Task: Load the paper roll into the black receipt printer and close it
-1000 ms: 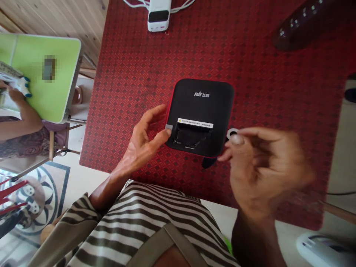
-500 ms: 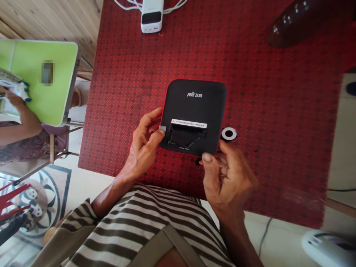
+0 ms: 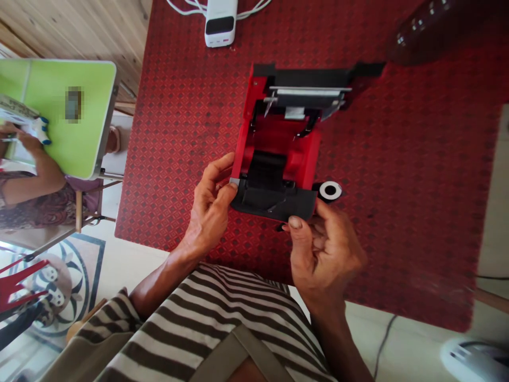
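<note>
One black and red plastic receipt printer [image 3: 278,138] sits near me on a red diamond-patterned mat [image 3: 417,159] on the tabletop. Its black lid [image 3: 302,77] is swung open to the far side, so I can see the red inside and shiny metal parts. My left hand [image 3: 209,212] is curled at the near left corner, with my thumb [image 3: 222,193] pressed on a small grey button [image 3: 234,181]. My right hand [image 3: 326,249] is curled too, pinching the near right corner. Just right of the printer lies a round white and black ring [image 3: 330,191]. Far off, a white power bank [image 3: 220,24] has white wires. To my left, another person's hand [image 3: 26,139] holds a white thing with blue ends [image 3: 42,130] over a bright green table [image 3: 67,143].
</note>
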`<state>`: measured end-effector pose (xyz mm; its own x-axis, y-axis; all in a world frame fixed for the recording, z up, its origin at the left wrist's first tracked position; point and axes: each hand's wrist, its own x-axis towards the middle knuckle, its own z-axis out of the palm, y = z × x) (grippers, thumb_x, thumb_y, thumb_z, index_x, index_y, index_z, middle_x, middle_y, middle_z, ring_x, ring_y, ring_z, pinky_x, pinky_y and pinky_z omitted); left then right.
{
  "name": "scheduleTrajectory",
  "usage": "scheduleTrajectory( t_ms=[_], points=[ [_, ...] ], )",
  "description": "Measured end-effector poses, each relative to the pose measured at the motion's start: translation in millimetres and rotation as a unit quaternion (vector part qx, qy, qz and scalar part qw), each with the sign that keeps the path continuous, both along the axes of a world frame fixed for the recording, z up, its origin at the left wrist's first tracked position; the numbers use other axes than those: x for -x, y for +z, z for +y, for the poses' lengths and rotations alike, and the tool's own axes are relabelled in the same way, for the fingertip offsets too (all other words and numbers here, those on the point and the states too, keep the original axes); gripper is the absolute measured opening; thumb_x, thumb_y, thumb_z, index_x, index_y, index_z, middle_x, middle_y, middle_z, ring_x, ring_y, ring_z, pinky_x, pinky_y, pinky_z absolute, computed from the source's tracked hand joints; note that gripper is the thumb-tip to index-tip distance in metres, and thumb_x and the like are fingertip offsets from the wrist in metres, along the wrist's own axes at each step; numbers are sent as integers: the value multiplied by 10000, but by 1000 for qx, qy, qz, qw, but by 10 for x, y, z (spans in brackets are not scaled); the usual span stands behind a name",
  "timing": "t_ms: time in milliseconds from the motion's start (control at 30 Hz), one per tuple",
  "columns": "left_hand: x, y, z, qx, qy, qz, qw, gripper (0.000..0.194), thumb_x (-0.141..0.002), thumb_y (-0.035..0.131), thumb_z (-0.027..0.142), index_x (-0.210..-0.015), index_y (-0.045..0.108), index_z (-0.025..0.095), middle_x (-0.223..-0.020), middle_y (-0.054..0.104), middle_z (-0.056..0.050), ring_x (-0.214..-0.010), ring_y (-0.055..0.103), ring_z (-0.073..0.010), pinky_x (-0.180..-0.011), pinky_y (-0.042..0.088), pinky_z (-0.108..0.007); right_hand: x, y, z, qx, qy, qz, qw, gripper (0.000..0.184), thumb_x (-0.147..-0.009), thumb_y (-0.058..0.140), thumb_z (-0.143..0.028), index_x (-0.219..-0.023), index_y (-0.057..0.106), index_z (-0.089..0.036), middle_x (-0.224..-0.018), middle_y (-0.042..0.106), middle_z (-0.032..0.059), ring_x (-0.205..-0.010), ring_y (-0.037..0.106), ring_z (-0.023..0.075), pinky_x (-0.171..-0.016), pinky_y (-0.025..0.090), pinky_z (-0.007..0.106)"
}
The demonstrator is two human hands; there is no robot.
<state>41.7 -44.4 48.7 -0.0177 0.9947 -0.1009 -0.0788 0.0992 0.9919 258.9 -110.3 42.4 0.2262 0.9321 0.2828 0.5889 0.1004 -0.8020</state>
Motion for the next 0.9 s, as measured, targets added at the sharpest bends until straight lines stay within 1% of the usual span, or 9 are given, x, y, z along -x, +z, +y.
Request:
scheduleTrajectory(
  t_ms=[100, 200, 267, 367, 467, 567, 700, 833, 900],
  points=[
    [11, -16, -9, 0, 6, 2, 1000, 508, -1193, 822, 490, -1670, 756, 328, -1670, 889, -102, -1561, 857, -354, -1273, 707, -500, -5, 2, 5, 6, 5, 9, 1000, 371, -1260, 786, -552, -1527, 851, -303, -1197, 913, 102, -841, 916, 273, -743, 818, 451],
    [30, -6, -17, 1, 0, 2, 1000, 494, -1201, 815, 476, -1675, 763, 347, -1682, 883, -88, -1539, 863, -355, -1279, 708, -526, -73, 77, 35, 8, 24, 7, 1000, 341, -1264, 791, -523, -1527, 864, -318, -1196, 933, 99, -820, 910, 260, -700, 793, 410],
    [50, 11, -24, -3, -8, 4, 1000, 508, -1191, 836, 499, -1675, 771, 358, -1689, 880, -81, -1552, 854, -364, -1303, 702, -551, -156, 190, 88, -4, 29, -15, 999, 332, -1274, 780, -494, -1543, 875, -325, -1195, 945, 88, -821, 907, 252, -705, 781, 397],
    [103, 5, -25, -11, -14, 22, 1000, 523, -1209, 839, 628, -1663, 787, 374, -1681, 879, -85, -1576, 838, -383, -1338, 690, -590, -280, 431, 246, -43, 18, -110, 993, 274, -1267, 802, -403, -1514, 911, -358, -1132, 951, 55, -828, 893, 253, -767, 768, 421],
    [189, -115, 18, -52, 33, 67, 996, 536, -1240, 764, 772, -1618, 807, 394, -1640, 887, -85, -1523, 859, -374, -1319, 702, -615, -318, 642, 502, -87, 81, -219, 968, 246, -1234, 851, -283, -1457, 921, -360, -1231, 990, 57, -1007, 934, 309, -937, 774, 494],
    [288, -337, 97, -77, 93, 99, 988, 615, -1214, 750, 869, -1560, 821, 365, -1600, 888, -94, -1490, 858, -368, -1325, 685, -627, -248, 718, 802, -86, 183, -258, 945, 262, -1239, 803, -212, -1459, 897, -318, -1408, 983, 91, -1226, 934, 356, -1117, 750, 549],
    [351, -560, 151, -83, 116, 137, 980, 666, -1227, 695, 921, -1519, 829, 337, -1465, 898, -109, -1370, 893, -355, -1244, 709, -604, -109, 691, 1171, 10, 258, -323, 910, 224, -1199, 762, -136, -1290, 914, -272, -1297, 968, 121, -1203, 908, 392, -1089, 722, 570],
    [326, -564, 123, -81, 107, 145, 980, 607, -1265, 651, 891, -1521, 838, 374, -1471, 902, -101, -1418, 877, -351, -1277, 697, -604, -29, 699, 1433, 69, 324, -400, 855, 212, -1160, 723, -100, -1219, 881, -229, -1218, 944, 154, -1208, 893, 415, -1080, 697, 561],
    [314, -531, 110, -75, 95, 142, 982, 596, -1277, 637, 878, -1527, 836, 375, -1487, 905, -104, -1430, 870, -359, -1294, 691, -622, -1, 716, 1510, 82, 335, -418, 841, 212, -1160, 704, -96, -1218, 864, -221, -1214, 939, 160, -1214, 891, 407, -1059, 685, 528]
  ],
)
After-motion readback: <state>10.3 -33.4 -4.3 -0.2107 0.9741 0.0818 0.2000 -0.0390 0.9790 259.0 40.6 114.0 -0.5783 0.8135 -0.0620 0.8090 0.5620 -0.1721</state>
